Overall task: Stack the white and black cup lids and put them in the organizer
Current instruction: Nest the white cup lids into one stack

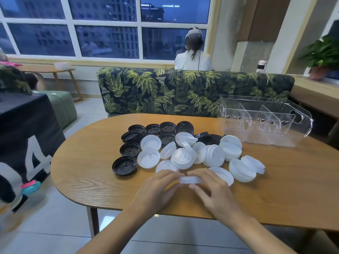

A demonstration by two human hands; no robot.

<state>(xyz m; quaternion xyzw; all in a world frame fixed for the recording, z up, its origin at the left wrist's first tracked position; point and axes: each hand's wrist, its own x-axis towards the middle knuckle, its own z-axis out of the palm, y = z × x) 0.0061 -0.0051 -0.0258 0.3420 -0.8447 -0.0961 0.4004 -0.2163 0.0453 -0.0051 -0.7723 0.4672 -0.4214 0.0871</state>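
I'm gripping a white lid point(189, 180) between left hand point(156, 187) and right hand point(214, 193), close to the surface point(88, 162) edge, bare wood either side.

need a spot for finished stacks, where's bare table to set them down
Bare wood lies left of the black lids, out to the table edge, and right of the white lids, in front of the clear organizer. The middle is crowded with lids.
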